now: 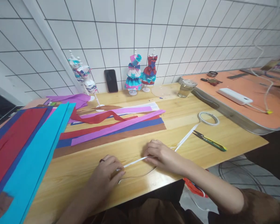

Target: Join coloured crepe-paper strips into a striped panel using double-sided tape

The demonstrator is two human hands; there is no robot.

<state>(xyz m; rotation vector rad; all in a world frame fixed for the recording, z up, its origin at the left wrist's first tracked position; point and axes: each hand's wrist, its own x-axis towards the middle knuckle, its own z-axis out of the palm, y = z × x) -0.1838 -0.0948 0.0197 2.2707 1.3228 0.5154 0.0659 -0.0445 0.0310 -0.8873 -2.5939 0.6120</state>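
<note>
A white tiled wall with dark grout lines stands behind a pale wooden bench (175,115). On its right part lies a flat, white, ring-shaped roll of tape (210,123), from which all places here are taken. A narrow white strip (135,161) stretches from beside the roll toward the person, passing under the right hand (162,155) to the left hand (109,169). The right hand, left of the roll and nearer the person, has its thumb and fingers closed narrowly over the strip. The left hand, farther left of the roll, pinches the strip's other end between thumb and forefinger; between the hands the strip runs straight. A thin, pale, curling strand (137,177) lies just on the near side of it.

Snips with dark blades and yellow-green handles (210,140) rest just on the near side of the roll. A lidded clear jar of yellowish liquid (187,88) stands beyond it, a little leftward. Well left of the roll lie long purple, red, blue and brown fabric-like strips (116,127). Beyond and left of it, small white display stands in frilled turquoise, pink and red dresses (133,76) stand before the wall.
</note>
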